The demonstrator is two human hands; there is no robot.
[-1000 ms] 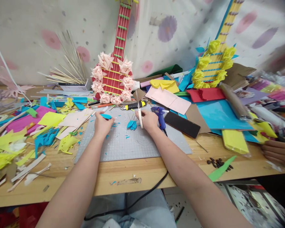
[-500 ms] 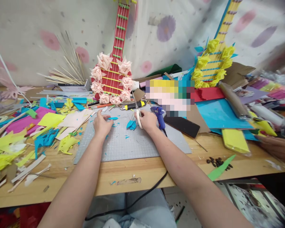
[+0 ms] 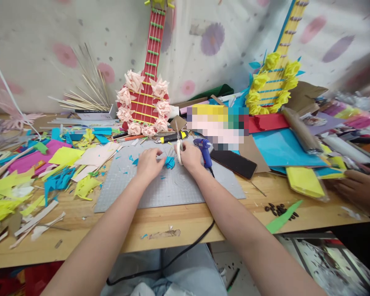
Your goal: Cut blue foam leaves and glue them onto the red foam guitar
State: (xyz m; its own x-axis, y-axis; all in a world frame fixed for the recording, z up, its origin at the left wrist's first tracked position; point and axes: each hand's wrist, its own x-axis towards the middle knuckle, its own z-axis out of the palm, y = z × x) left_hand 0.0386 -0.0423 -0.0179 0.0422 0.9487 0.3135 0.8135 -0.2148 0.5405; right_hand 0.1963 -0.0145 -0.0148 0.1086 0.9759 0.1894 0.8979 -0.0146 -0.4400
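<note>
My left hand rests knuckles up on the grey cutting mat, its fingers curled and touching a small blue paper flower. Whether it grips the flower is hidden by the fingers. Just right of the flower, my right hand is closed round white-handled scissors, blades pointing up and away. A blue glue gun lies right beside that hand, its black cord running off the table's front edge.
A red paper guitar with pink flowers and a yellow-flowered guitar lean on the back cloth. Paper scraps cover the left, coloured sheets the right. Another person's hand lies at the far right. Dark seeds near the front.
My left hand let go of a blue paper piece and slid right across the mat to the blue flower. My right hand kept hold of the scissors, nearly still.
</note>
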